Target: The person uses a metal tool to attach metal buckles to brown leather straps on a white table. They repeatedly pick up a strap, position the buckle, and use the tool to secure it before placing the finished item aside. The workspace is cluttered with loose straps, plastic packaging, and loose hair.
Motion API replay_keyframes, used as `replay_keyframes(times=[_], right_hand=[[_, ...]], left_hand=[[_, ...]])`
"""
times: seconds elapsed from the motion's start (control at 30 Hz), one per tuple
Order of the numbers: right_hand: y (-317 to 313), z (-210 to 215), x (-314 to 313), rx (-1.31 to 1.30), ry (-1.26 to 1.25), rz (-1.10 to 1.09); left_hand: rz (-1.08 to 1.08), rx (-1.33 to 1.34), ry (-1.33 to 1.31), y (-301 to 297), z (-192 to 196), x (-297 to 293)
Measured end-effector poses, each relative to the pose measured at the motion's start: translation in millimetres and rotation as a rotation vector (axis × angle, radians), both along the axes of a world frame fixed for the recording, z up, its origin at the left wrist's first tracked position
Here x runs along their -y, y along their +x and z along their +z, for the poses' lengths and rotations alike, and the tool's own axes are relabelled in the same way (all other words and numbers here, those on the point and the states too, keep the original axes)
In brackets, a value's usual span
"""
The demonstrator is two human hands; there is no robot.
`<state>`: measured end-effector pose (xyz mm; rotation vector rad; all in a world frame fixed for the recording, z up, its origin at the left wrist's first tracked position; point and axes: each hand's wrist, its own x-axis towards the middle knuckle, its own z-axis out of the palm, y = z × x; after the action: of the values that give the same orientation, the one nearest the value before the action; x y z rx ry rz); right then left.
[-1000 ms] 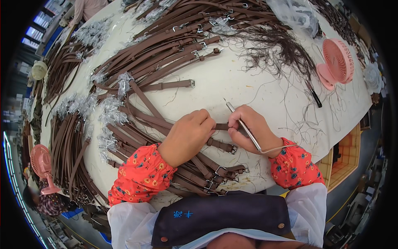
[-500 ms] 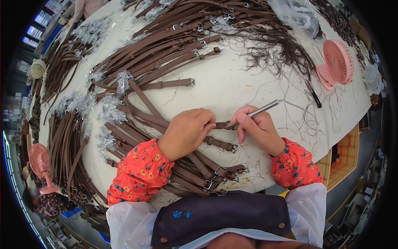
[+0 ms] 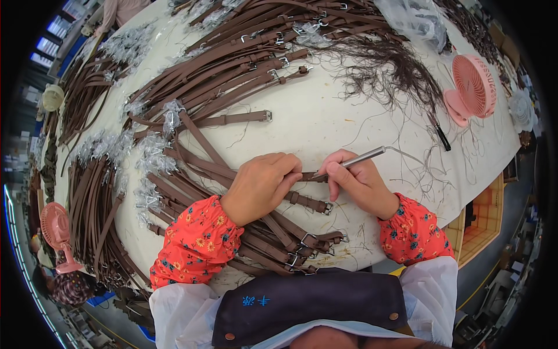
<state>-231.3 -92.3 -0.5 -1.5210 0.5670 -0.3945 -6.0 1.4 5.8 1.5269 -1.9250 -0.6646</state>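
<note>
My left hand (image 3: 264, 185) lies fingers-down on a brown leather strap (image 3: 309, 176), pinning it to the white table (image 3: 325, 122). My right hand (image 3: 359, 181) grips a thin silver metal tool (image 3: 354, 161) like a pen, its tip touching the strap's end beside my left fingertips. The tool's shaft points up and to the right. More brown straps with metal buckles (image 3: 290, 232) lie fanned under and below my left wrist.
Large piles of brown straps (image 3: 244, 52) cover the table's far and left parts. A tangle of dark thread (image 3: 383, 67) lies at the upper right beside a pink fan (image 3: 472, 87). A black pen-like tool (image 3: 443, 137) rests nearby. Another pink fan (image 3: 55, 230) stands at far left.
My right hand turned the silver tool from pointing up-left to lying low with its shaft to the right, tip now on the strap. My left hand stayed on the strap.
</note>
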Motion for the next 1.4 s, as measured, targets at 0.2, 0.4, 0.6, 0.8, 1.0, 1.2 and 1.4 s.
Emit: replay_keyframes(times=[0.2,0.4,0.6,0.8,1.0,1.2,1.4], right_hand=[[-1,-1,0,0.021,0.003,-0.001],[-1,-4,0,0.047,0.000,-0.040],[-1,-5,0,0.047,0.002,-0.042],[-1,-6,0,0.045,-0.005,-0.033],[-1,-5,-1,0.042,0.005,-0.036],[0,-5,0,0.039,0.009,-0.034],[0,-7,0,0.091,-0.002,-0.060]], left_hand=[[0.026,-0.043,-0.015,1,-4,0],[-0.003,-0.124,0.116,7,3,-1],[-0.042,-0.080,0.109,8,5,0],[-0.049,-0.058,0.106,8,5,0],[-0.050,-0.063,0.109,8,4,0],[-0.064,-0.048,0.092,9,2,0],[-0.246,-0.005,-0.019,18,2,3]])
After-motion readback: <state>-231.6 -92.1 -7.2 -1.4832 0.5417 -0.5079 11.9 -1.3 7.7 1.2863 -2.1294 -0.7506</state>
